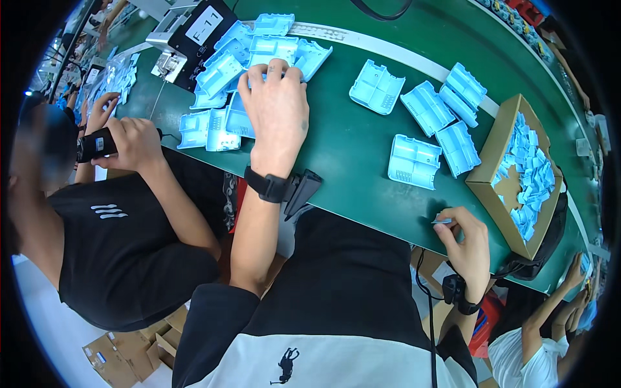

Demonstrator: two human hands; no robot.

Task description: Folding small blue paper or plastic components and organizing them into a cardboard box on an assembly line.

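My left hand [278, 107] reaches out over the green table [352, 152], palm down, with its fingers resting on a heap of light blue plastic housings [249, 55]. Whether it grips one I cannot tell. My right hand [467, 242] sits at the near table edge and pinches a small light blue part [442, 221] between its fingertips. Both wrists wear a black strap with a small device. Several more blue housings [414, 160] lie loose on the table between my hands.
An open cardboard box [498, 145] full of small blue parts stands at the right. A person in a black shirt at the left holds a black tool [97, 143]. Another person's hands [572, 278] work at the lower right. A black device [194, 32] stands at the far left.
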